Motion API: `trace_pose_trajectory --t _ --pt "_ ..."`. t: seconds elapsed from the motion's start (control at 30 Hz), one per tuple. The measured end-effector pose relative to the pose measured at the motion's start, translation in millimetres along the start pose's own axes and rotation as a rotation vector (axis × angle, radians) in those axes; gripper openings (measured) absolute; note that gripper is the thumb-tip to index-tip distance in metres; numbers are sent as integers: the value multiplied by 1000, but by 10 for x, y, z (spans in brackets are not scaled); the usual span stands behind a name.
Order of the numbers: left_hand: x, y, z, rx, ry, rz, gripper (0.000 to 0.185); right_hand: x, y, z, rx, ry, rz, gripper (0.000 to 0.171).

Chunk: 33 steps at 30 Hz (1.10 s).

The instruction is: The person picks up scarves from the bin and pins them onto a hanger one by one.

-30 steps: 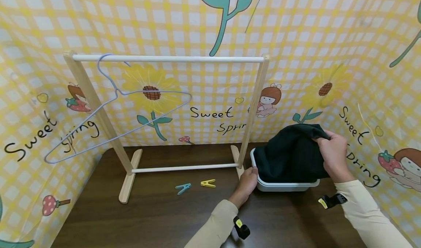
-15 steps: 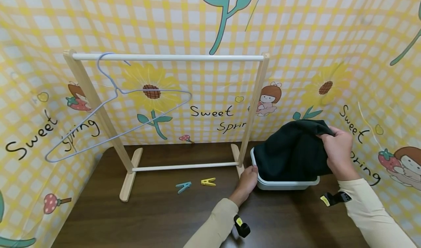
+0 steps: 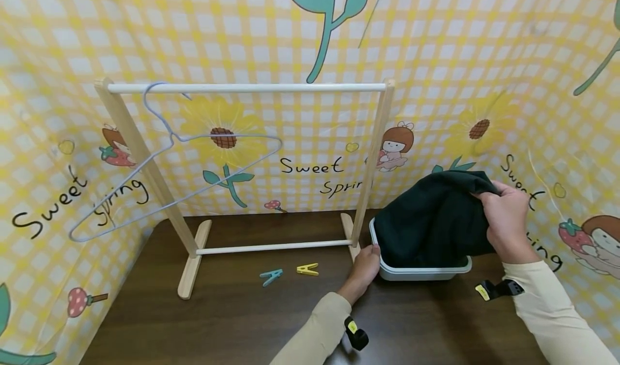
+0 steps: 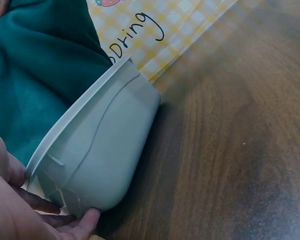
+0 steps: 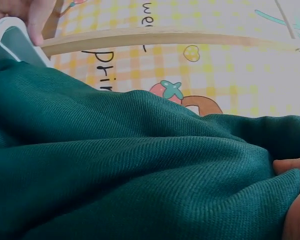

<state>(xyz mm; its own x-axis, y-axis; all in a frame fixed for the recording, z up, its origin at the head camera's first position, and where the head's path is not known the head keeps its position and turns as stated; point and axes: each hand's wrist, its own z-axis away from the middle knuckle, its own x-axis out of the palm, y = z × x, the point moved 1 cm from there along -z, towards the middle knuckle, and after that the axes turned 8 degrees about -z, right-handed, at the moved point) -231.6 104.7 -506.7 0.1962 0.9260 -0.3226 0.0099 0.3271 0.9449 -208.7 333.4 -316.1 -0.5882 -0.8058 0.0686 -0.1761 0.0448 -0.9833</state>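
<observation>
A dark green cloth [image 3: 431,219] bulges up out of a pale grey tub [image 3: 421,272] at the right of the brown table. My right hand [image 3: 506,219] grips the cloth's upper right edge and holds it lifted above the tub; the cloth [image 5: 140,165] fills the right wrist view. My left hand [image 3: 364,268] holds the tub's near left corner, thumb on the rim. In the left wrist view the tub [image 4: 100,160] shows its side with the cloth [image 4: 35,65] above its rim.
A wooden clothes rack [image 3: 242,88] stands at the back of the table [image 3: 232,322], with a thin wire hanger [image 3: 164,166] hooked near the rail's left end. A blue peg [image 3: 269,275] and a yellow peg [image 3: 307,269] lie before the rack. Patterned sheets wall three sides.
My right hand has drawn the cloth's edge up and a little to the right, so more cloth stands above the tub. The left hand stays on the tub's corner.
</observation>
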Motion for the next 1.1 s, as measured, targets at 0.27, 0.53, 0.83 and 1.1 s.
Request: trace_pose_trajectory --t 0.27,0.53,0.83,1.1 --pt "7 -68 79 -26 -29 19 43 9 -21 33 34 8 -25 29" --pt "-18 -90 75 -28 -15 4 44 36 -82 52 20 46 -94 22" --pt "-39 -50 31 -17 2 -6 42 47 -205 16 26 63 -181 26" --pt "-20 -40 23 -17 -14 8 41 -9 -295 12 14 78 -241 24"
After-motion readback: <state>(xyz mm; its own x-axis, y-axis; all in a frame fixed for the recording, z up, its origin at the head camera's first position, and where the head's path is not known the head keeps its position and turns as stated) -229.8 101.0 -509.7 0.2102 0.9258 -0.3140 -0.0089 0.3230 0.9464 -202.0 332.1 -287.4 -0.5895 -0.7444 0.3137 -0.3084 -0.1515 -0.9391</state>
